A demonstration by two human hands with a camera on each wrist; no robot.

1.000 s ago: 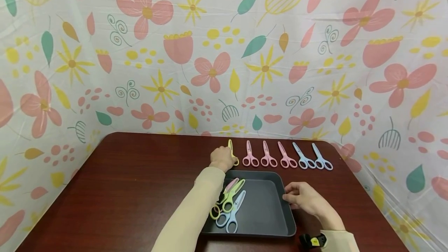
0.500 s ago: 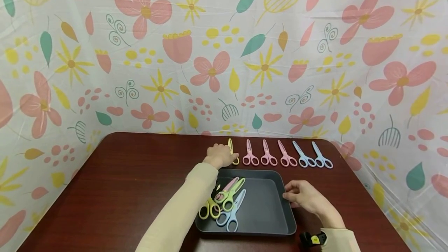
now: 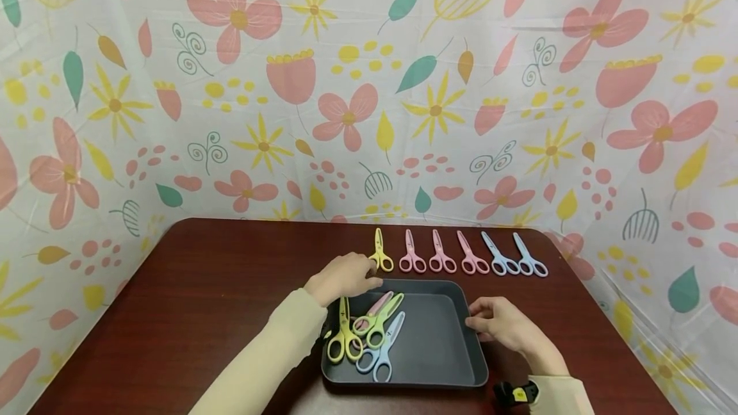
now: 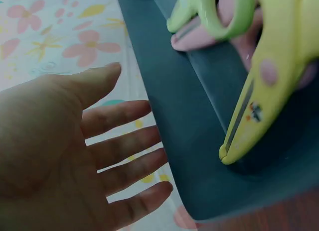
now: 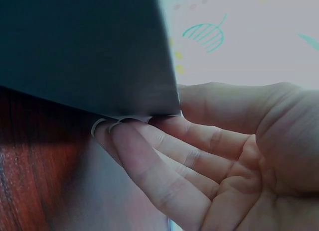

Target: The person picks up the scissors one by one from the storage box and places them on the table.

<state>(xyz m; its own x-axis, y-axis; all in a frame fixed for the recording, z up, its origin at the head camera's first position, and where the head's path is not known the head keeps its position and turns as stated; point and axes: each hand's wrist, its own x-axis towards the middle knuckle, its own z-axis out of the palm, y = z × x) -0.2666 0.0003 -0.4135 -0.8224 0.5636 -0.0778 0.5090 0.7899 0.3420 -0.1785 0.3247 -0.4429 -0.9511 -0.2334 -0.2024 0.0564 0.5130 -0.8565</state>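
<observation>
My left hand [image 3: 346, 276] hovers over the back left corner of the dark grey tray [image 3: 438, 376], its fingers extended and holding nothing. In the left wrist view the yellow scissors [image 4: 264, 91] lie inside the tray, apart from the fingers. Beside them in the tray are green scissors [image 3: 377, 322], pink scissors [image 3: 379, 303] partly covered by the green ones, and blue scissors [image 3: 389, 344]. At the tray's right side, my right hand [image 3: 507, 328] grips the rim. The right wrist view shows its thumb against the edge and fingertips underneath.
Behind the tray runs a row of scissors: yellow scissors [image 3: 380, 252], three pink pairs such as the middle pink scissors [image 3: 441, 255], and two blue pairs ending with the rightmost blue scissors [image 3: 529, 258]. A flowered curtain [image 3: 346, 82] hangs behind the brown table [image 3: 190, 312].
My left hand has drawn back from the yellow scissors in the back row, toward the left and nearer me, uncovering yellow scissors in the tray. The right hand has stayed on the rim.
</observation>
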